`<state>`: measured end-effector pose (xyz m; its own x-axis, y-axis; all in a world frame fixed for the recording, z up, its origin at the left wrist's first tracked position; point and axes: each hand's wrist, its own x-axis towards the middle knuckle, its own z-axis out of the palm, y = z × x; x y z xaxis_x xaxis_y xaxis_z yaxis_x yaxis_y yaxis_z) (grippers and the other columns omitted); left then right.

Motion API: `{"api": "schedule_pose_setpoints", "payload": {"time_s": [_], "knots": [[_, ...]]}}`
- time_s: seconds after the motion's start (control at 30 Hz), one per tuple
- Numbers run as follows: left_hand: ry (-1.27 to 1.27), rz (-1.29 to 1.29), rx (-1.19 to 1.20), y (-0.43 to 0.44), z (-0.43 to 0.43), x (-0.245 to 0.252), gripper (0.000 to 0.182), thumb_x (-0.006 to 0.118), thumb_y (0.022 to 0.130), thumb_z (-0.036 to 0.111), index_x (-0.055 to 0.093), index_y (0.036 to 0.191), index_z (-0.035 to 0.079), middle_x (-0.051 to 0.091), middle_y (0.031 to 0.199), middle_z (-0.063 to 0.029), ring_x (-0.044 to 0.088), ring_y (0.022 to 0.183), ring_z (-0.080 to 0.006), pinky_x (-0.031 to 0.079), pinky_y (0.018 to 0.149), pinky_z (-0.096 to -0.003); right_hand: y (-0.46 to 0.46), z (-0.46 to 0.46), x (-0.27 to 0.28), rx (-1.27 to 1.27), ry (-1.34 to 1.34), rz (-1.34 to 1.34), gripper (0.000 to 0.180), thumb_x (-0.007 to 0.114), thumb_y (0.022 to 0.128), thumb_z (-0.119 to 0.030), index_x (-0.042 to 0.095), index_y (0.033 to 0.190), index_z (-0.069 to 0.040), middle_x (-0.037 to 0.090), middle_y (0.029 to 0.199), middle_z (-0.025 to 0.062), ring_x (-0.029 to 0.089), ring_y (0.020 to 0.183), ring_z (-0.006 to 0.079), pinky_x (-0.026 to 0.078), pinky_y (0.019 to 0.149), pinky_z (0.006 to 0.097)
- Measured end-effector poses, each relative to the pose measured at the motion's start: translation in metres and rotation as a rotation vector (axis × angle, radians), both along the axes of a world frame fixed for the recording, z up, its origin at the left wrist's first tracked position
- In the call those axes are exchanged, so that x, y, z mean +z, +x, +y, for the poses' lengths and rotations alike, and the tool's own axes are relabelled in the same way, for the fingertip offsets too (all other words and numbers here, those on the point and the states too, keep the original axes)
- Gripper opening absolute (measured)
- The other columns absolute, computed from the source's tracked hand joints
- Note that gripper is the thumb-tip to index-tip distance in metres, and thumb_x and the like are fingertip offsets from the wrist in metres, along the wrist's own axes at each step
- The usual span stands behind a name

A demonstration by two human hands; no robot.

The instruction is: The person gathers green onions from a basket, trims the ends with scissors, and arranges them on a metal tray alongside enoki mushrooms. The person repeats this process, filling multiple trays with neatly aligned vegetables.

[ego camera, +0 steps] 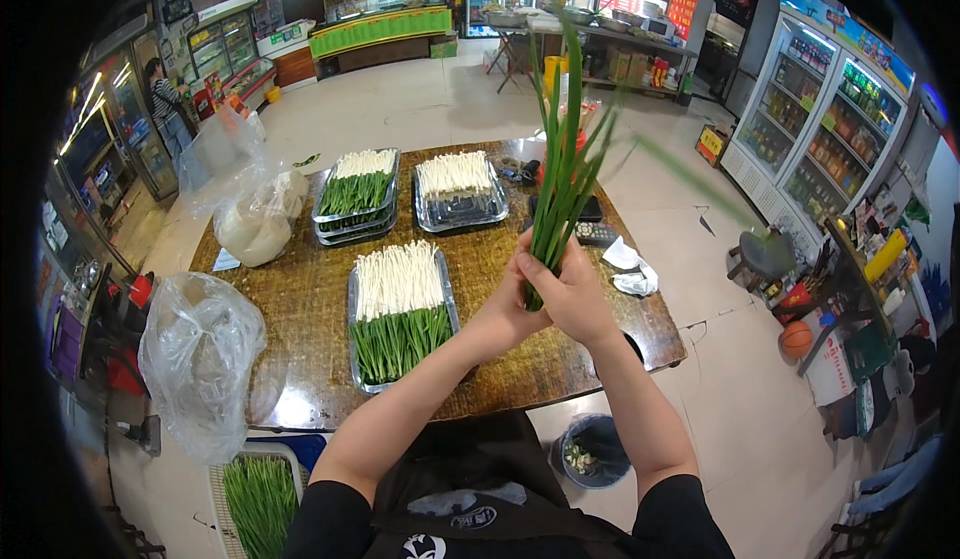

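Observation:
Both my left hand (501, 320) and my right hand (579, 298) close around the lower end of a bunch of garlic chives (561, 176). The long green leaves stand upright above the wooden table (300, 334), and one blurred leaf leans far out to the right. Left of my hands lies a foil-edged tray (352, 341) with white enoki mushrooms (399, 280) at the far end and cut chives (401, 343) at the near end. Behind it are a stack of similarly filled trays (355, 199) and a tray holding only enoki (454, 176) in its far part.
Clear plastic bags (202, 356) lie at the table's left, one holding something pale (255, 229). A remote control (596, 233) and crumpled tissue (634, 266) lie right. Below are a basket of chives (259, 499) and a waste bin (592, 450). A person (166, 105) stands far left.

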<state>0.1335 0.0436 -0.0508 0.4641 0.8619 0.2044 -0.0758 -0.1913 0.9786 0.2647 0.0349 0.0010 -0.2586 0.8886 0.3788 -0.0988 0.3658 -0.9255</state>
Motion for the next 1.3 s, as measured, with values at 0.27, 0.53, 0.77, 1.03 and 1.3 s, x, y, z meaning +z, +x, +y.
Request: {"api": "schedule_pose_setpoints", "payload": {"time_s": [0.27, 0.53, 0.77, 1.03, 1.3], "knots": [[-0.214, -0.057, 0.055, 0.016, 0.02, -0.069, 0.047, 0.063, 0.095, 0.007, 0.046, 0.139, 0.005, 0.06, 0.125, -0.0078, 0.058, 0.116, -0.0182, 0.048, 0.094, -0.0339, 0.002, 0.026, -0.068, -0.149, -0.05, 0.005, 0.011, 0.067, 0.093, -0.007, 0.062, 0.102, -0.005, 0.062, 0.087, 0.0004, 0.059, 0.081, 0.0093, 0.049, 0.074, 0.0276], [-0.235, 0.002, 0.031, 0.007, 0.004, -0.048, 0.051, 0.064, 0.095, 0.006, 0.042, 0.141, 0.005, 0.061, 0.121, -0.0058, 0.059, 0.111, -0.0156, 0.047, 0.095, -0.0312, -0.003, 0.021, -0.056, -0.045, -0.218, 0.107, 0.016, 0.06, 0.103, -0.02, 0.059, 0.099, -0.005, 0.055, 0.076, -0.0026, 0.051, 0.068, 0.0067, 0.042, 0.06, 0.0247], [-0.254, 0.094, 0.014, 0.001, 0.002, -0.018, 0.053, 0.068, 0.092, 0.006, 0.046, 0.14, 0.005, 0.06, 0.122, -0.0054, 0.056, 0.113, -0.0148, 0.047, 0.097, -0.0317, -0.009, 0.011, -0.033, -0.093, -0.027, -0.062, 0.018, 0.067, 0.098, -0.021, 0.062, 0.096, -0.004, 0.059, 0.078, -0.0008, 0.057, 0.073, 0.0079, 0.046, 0.064, 0.0256], [-0.247, 0.037, -0.072, -0.003, 0.007, -0.049, 0.057, 0.069, 0.093, 0.013, 0.043, 0.143, 0.005, 0.055, 0.135, -0.0084, 0.051, 0.125, -0.0185, 0.043, 0.105, -0.0359, -0.008, 0.024, -0.071, -0.071, -0.271, 0.108, 0.016, 0.061, 0.101, -0.02, 0.059, 0.095, -0.005, 0.055, 0.073, -0.0017, 0.049, 0.065, 0.0083, 0.042, 0.061, 0.0282], [-0.344, -0.574, 0.002, -0.057, -0.009, -0.025, 0.076, 0.071, 0.093, 0.015, 0.027, 0.155, 0.01, 0.042, 0.151, -0.0122, 0.04, 0.141, -0.0262, 0.031, 0.117, -0.0416, 0.021, 0.016, -0.01, 0.116, -0.476, 0.884, 0.025, 0.049, 0.108, -0.03, 0.051, 0.093, -0.01, 0.045, 0.075, -0.0025, 0.043, 0.07, 0.0111, 0.044, 0.074, 0.0308]]}}
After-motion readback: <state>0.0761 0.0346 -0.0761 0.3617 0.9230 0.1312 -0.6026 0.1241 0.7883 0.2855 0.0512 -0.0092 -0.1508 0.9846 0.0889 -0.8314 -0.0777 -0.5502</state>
